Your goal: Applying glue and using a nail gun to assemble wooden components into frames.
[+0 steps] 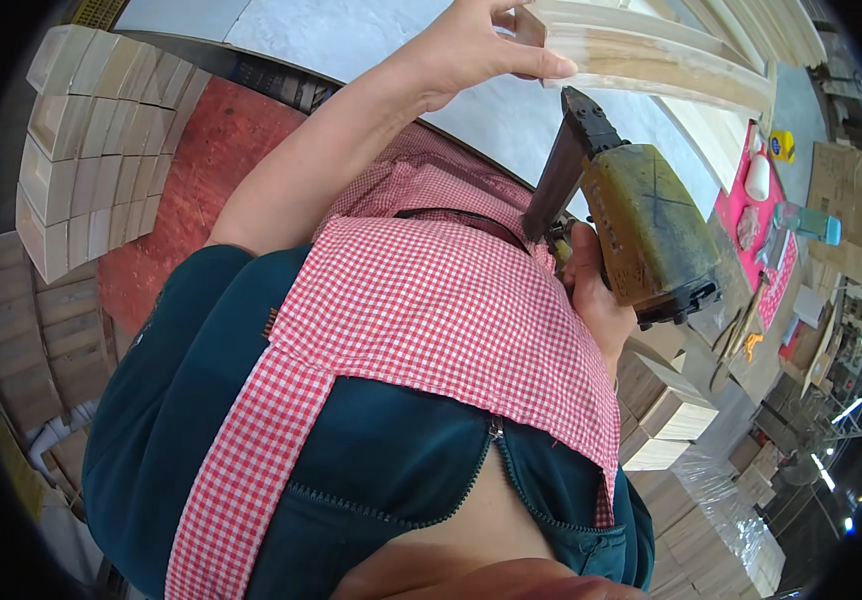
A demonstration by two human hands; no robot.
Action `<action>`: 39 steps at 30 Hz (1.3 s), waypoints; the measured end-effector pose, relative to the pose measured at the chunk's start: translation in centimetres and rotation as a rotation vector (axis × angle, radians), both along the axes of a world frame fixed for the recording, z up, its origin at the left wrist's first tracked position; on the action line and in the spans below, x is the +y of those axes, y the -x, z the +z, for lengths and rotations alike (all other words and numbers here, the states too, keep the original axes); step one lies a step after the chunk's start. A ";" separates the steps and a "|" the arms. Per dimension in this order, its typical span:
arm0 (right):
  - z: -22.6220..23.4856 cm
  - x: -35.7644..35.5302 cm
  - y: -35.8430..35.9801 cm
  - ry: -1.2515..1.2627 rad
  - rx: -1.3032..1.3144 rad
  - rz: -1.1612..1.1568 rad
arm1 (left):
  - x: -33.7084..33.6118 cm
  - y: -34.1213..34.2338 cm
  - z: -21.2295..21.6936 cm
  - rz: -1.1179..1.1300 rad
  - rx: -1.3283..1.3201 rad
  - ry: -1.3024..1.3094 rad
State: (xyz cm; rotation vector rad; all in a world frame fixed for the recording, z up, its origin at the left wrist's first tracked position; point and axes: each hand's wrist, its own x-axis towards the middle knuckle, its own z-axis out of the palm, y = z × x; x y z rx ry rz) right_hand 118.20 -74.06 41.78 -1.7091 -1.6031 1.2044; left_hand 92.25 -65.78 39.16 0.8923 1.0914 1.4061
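Observation:
At the top of the head view, my left hand [496,50] grips the near left corner of a pale wooden frame [651,58], thumb on its outer side. My right hand [596,295] is wrapped round the handle of a pneumatic nail gun [651,220], with a worn yellow-brown body and a black nose. The gun's nose is close to the frame's lower edge, near my left thumb. Whether the two touch I cannot tell. Under the frame lies a pale work table [371,35]. The gun's body partly hides my right fingers.
Stacked wooden boxes [101,140] stand at the left beside a red board [191,170]. On the right are a clear bottle with a blue cap [809,222], a white bottle [757,177], a yellow container [781,146] and a cardboard box [841,200]. More wooden pieces [676,410] are stacked at lower right.

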 end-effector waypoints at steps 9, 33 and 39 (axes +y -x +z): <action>0.2 0.0 0.0 -0.001 -0.114 0.070 | -0.1 0.1 0.5 -0.074 -0.032 0.012; 3.5 4.3 -6.0 -0.486 -0.126 -0.394 | -4.2 4.6 0.9 -0.008 0.350 -0.043; -0.7 12.3 -21.9 -0.403 -0.597 -0.320 | -5.7 5.8 -0.3 -0.086 0.663 -0.454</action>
